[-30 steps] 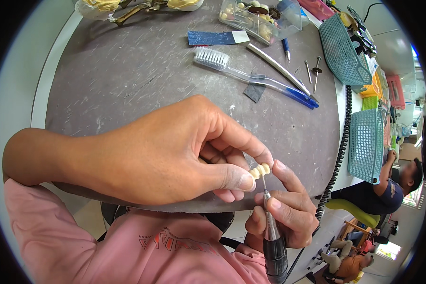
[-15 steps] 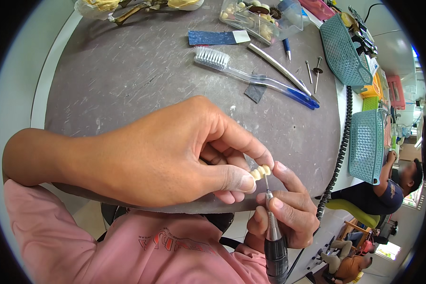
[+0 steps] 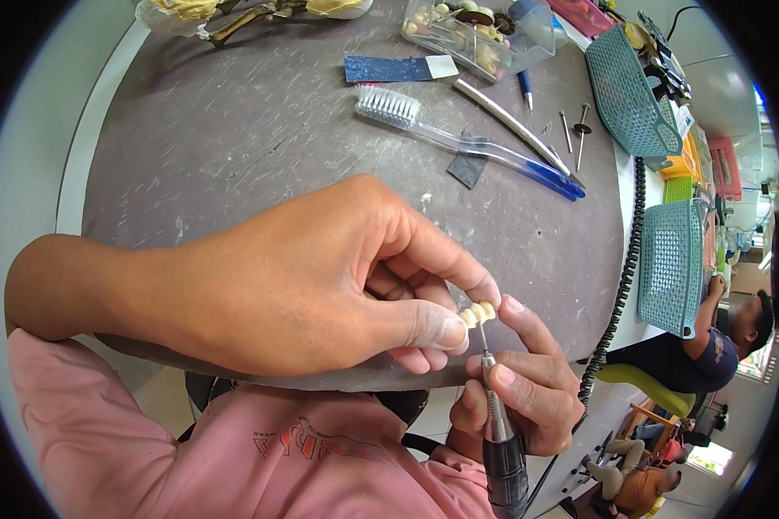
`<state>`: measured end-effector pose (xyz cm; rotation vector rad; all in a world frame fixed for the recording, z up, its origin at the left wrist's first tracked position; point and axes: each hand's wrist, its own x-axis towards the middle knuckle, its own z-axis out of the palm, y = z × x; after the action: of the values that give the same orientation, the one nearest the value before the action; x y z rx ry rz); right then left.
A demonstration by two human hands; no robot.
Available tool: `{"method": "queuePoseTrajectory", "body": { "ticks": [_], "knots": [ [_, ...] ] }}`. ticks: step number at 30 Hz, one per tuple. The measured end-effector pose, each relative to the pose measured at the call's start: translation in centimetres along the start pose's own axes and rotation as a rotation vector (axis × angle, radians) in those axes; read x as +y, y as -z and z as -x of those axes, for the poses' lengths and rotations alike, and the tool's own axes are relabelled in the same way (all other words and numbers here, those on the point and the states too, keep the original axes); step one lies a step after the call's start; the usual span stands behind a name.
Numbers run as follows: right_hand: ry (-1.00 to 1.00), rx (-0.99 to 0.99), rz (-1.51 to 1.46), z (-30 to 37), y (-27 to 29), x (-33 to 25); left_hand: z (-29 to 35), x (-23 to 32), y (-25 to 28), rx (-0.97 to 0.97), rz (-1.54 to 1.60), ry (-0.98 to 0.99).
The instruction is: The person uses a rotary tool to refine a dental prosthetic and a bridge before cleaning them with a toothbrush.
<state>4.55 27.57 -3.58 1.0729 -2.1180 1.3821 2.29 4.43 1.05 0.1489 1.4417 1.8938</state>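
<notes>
Between the thumb and index finger of my left hand (image 3: 320, 277) is a small cream-coloured dental bridge (image 3: 476, 314) of several joined teeth. My right hand (image 3: 528, 385) grips a rotary handpiece (image 3: 501, 432), black at the rear with a metal front. Its thin bur (image 3: 485, 336) points up at the underside of the teeth; whether the tip touches them I cannot tell. The right index fingertip rests beside the left index fingertip, near the end of the bridge. My left thumb hides part of the bridge.
Beyond my hands lie a toothbrush (image 3: 485, 147), a metal-handled knife (image 3: 515, 121), a blue strip (image 3: 385, 68) and loose burs (image 3: 582, 134). A clear box of parts (image 3: 467, 39) stands at the back. Teal baskets (image 3: 669, 268) and a coiled black cord (image 3: 627, 277) are at right; a person (image 3: 710, 346) sits beyond.
The handpiece tip has shifted slightly left along the bridge. My left hand and the bridge stay nearly in place.
</notes>
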Motion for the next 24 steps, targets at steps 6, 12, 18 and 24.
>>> {"method": "queuePoseTrajectory", "body": {
  "ticks": [6,12,18,24],
  "knots": [
    [-0.021,0.053,-0.056,0.17,0.13,0.16,-0.02,0.23,-0.06,-0.003,-0.013,0.009],
    [-0.013,0.028,-0.034,-0.07,-0.05,0.08,0.02,0.17,-0.03,-0.003,0.000,0.012],
    [0.003,0.003,0.020,-0.18,-0.15,0.07,-0.01,-0.07,0.10,-0.009,-0.033,-0.026],
    [-0.002,0.065,-0.022,0.03,-0.32,0.10,-0.04,-0.22,0.09,-0.015,-0.044,-0.048]
  ]
}}
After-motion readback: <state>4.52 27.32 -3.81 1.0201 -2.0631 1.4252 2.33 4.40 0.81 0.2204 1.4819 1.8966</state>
